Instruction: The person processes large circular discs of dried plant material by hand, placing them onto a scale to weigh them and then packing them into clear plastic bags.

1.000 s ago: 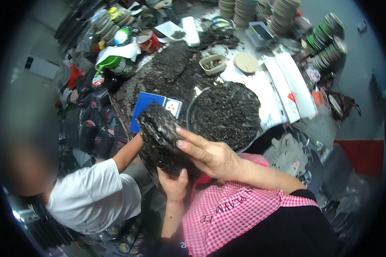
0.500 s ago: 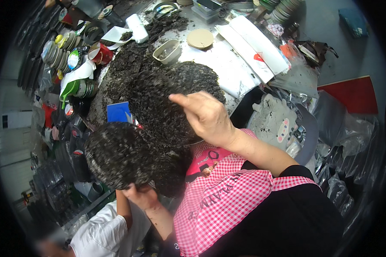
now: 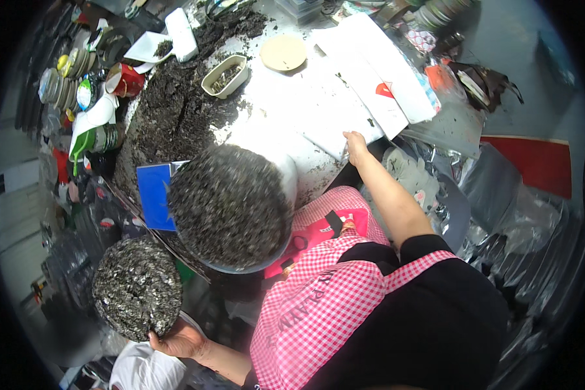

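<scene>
Head view: the left hand (image 3: 181,340) grips the rim of a round, dark, flaky cake (image 3: 138,289), left of the basin (image 3: 259,265) of dark flakes; the right hand (image 3: 355,148) is at a white sheet's (image 3: 331,132) edge, fingers close together, whether pinching it I cannot tell.

Left hand's (image 3: 181,341) fingertips hidden behind dark flaky disc (image 3: 138,289) | dark heap (image 3: 231,209) beyond them blurred | white shirt (image 3: 148,369) below them cut off by lower edge | right hand's (image 3: 357,148) grip, perhaps on white sheet (image 3: 328,142), not discernible

Flake cake (image 3: 138,288) left of the basin (image 3: 276,253) — tub (image 3: 233,86) beyond, disc (image 3: 283,53) right of tub
</scene>
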A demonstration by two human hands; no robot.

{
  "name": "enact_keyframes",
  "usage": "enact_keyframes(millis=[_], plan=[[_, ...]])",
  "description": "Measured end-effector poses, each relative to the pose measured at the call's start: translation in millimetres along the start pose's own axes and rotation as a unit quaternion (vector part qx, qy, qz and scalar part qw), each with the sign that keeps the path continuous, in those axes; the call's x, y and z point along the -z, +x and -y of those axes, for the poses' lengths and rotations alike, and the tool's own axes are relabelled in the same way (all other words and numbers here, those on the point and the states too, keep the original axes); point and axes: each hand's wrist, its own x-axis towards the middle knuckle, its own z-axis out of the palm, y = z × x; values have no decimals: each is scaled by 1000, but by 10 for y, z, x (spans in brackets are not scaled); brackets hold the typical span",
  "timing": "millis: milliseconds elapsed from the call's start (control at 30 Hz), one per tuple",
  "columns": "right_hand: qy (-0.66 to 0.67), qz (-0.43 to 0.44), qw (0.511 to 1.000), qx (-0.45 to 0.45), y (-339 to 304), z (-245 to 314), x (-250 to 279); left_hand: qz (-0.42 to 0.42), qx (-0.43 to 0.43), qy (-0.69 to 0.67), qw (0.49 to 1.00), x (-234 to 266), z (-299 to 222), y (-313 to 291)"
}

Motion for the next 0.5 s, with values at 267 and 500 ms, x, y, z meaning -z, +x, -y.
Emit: enact_keyframes(millis=[267, 500], plan=[[85, 225, 964, -116, 477, -26, -198, -122, -55, 85, 987, -464, -49, -431], [-380, 344, 615, 599, -362, 26, -519, -129, -55, 91, 986, -556, -82, -511]])
